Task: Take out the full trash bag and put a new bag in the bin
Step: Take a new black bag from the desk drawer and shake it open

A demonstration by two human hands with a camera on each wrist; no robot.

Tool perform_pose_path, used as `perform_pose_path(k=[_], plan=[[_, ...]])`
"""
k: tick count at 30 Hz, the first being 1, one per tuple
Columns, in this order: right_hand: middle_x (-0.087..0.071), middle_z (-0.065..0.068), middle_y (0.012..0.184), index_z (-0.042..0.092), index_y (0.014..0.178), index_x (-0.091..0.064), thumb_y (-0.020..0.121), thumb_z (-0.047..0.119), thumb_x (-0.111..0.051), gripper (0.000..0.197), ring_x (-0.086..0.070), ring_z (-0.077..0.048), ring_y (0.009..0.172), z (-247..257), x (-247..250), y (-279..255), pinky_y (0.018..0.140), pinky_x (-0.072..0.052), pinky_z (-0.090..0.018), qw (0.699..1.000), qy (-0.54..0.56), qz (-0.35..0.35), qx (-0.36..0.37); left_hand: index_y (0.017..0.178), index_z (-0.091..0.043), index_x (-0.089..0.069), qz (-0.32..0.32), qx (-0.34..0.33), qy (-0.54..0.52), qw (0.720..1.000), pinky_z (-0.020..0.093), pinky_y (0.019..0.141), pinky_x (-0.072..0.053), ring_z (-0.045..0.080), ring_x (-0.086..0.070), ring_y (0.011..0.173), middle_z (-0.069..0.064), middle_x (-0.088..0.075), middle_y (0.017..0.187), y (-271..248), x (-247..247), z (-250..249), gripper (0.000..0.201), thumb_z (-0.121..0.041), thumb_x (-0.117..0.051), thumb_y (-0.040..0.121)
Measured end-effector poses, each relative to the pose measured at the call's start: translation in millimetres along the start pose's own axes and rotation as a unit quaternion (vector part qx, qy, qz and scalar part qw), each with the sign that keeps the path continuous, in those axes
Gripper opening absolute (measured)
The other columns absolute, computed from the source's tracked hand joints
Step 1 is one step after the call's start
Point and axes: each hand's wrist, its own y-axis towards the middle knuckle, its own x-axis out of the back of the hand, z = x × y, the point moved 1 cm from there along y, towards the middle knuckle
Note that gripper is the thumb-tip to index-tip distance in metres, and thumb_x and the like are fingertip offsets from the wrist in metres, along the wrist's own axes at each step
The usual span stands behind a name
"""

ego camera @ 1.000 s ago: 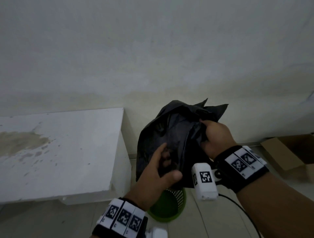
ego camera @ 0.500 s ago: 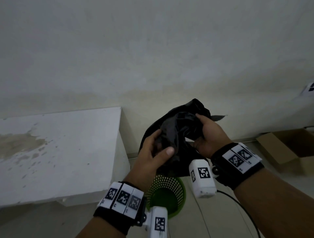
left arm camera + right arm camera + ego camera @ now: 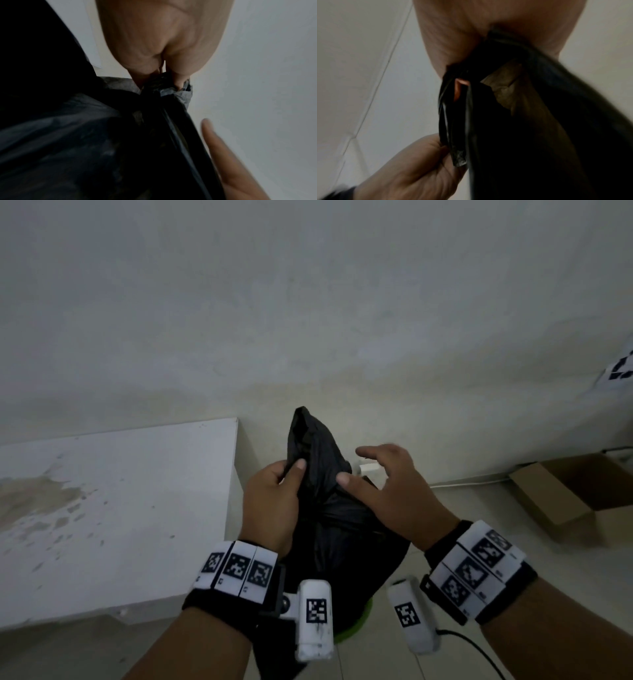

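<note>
A full black trash bag [image 3: 339,542] hangs over the green bin [image 3: 356,628], hiding all but a sliver of its rim. My left hand [image 3: 291,470] grips the bag's gathered neck, and the twisted top [image 3: 305,433] sticks up above my fist. In the left wrist view my fingers pinch the bunched plastic [image 3: 168,86]. My right hand [image 3: 356,467] is spread beside the neck, with only its thumb touching the bag. The right wrist view shows the black bag [image 3: 539,121] against that palm, and the left hand [image 3: 419,162] holding the neck below.
A low white table [image 3: 120,508] with a stained top stands at the left, close to the bin. An open cardboard box [image 3: 582,494] lies on the floor at the right. A white plug [image 3: 368,470] and cable run along the wall base. A black cable [image 3: 479,652] trails on the floor.
The bag's open mouth has been gathered into a neck held by my left hand. My right hand has let go and spread its fingers. The bag now hangs lower, covering the bin.
</note>
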Motion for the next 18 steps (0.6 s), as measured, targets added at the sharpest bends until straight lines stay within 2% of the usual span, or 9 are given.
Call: perform_pose_path(k=[3,5,6,8,10,12,13,15,18], plan=[[-0.051,0.015,0.122,0.026,0.127,-0.058,0.069,0.062,-0.075,0.07,-0.052,0.003,0.11,11,0,-4,0.086,-0.037,-0.002,0.993,-0.031,0.076,0.09,0.067,-0.011,-0.069,0.001,-0.031,0.023,0.999,0.028,0.061,-0.05,0.011,-0.061,0.06,-0.001,-0.069,0.064,7,-3,-2,0.031,-0.031,-0.073,0.091],[-0.062,0.018,0.107,0.024,0.12,-0.063,0.075,0.047,-0.08,0.053,-0.06,0.002,0.097,9,-6,-2,0.079,-0.042,-0.004,0.984,-0.077,0.102,0.121,0.063,-0.008,-0.061,0.011,-0.028,0.029,0.999,0.027,0.059,-0.046,0.012,-0.054,0.058,0.003,-0.061,0.062,11,-6,-3,0.038,-0.033,-0.075,0.089],[-0.066,0.016,0.099,0.021,0.112,-0.067,0.08,0.036,-0.078,0.037,-0.064,-0.001,0.091,6,-8,2,0.075,-0.043,-0.006,0.987,-0.082,0.074,0.116,0.068,-0.004,-0.063,0.029,-0.011,0.014,0.999,0.029,0.063,-0.049,0.016,-0.057,0.062,0.006,-0.065,0.067,12,-8,-4,0.038,-0.033,-0.073,0.091],[-0.071,0.01,0.088,0.016,0.097,-0.073,0.087,0.022,-0.072,0.011,-0.067,-0.005,0.081,-2,-2,12,0.073,-0.045,-0.015,0.996,-0.055,0.009,0.073,0.087,-0.001,-0.072,0.063,0.04,-0.048,0.996,0.042,0.083,-0.057,0.03,-0.07,0.084,0.015,-0.076,0.091,16,-10,1,0.028,-0.026,-0.065,0.097],[-0.076,0.004,0.087,0.016,0.091,-0.076,0.09,0.027,-0.069,0.013,-0.071,-0.012,0.081,-10,5,18,0.076,-0.054,-0.028,0.998,0.045,0.037,0.012,0.098,-0.009,-0.076,0.093,0.078,-0.092,0.988,0.051,0.099,-0.053,0.034,-0.07,0.102,0.018,-0.076,0.106,18,-9,4,0.022,-0.018,-0.057,0.102],[-0.078,0.0,0.094,0.018,0.099,-0.075,0.089,0.037,-0.069,0.023,-0.073,-0.016,0.089,-11,7,17,0.083,-0.058,-0.032,0.98,0.156,0.12,-0.036,0.105,-0.012,-0.076,0.137,0.09,-0.108,0.981,0.047,0.102,-0.052,0.031,-0.07,0.107,0.018,-0.075,0.113,20,-11,5,0.024,-0.014,-0.052,0.103],[-0.077,0.001,0.099,0.018,0.106,-0.073,0.087,0.04,-0.07,0.029,-0.073,-0.014,0.093,-11,5,16,0.086,-0.057,-0.031,0.977,0.153,0.145,-0.033,0.11,-0.01,-0.075,0.156,0.095,-0.111,0.977,0.044,0.1,-0.053,0.031,-0.07,0.107,0.019,-0.074,0.114,20,-14,5,0.025,-0.013,-0.051,0.103],[-0.075,0.002,0.102,0.015,0.111,-0.071,0.086,0.039,-0.072,0.034,-0.071,-0.012,0.094,-16,-1,20,0.087,-0.056,-0.033,0.993,0.029,0.112,0.023,0.113,-0.004,-0.072,0.173,0.11,-0.117,0.972,0.041,0.097,-0.055,0.032,-0.07,0.105,0.021,-0.074,0.114,22,-19,3,0.026,-0.012,-0.05,0.103],[-0.073,-0.008,0.082,0.01,0.087,-0.071,0.091,0.023,-0.064,0.016,-0.068,-0.024,0.077,-25,1,34,0.076,-0.056,-0.044,0.998,-0.001,0.022,0.065,0.112,-0.007,-0.073,0.145,0.089,-0.098,0.981,0.044,0.099,-0.056,0.035,-0.07,0.111,0.019,-0.074,0.115,27,-25,0,0.025,-0.013,-0.05,0.103]])
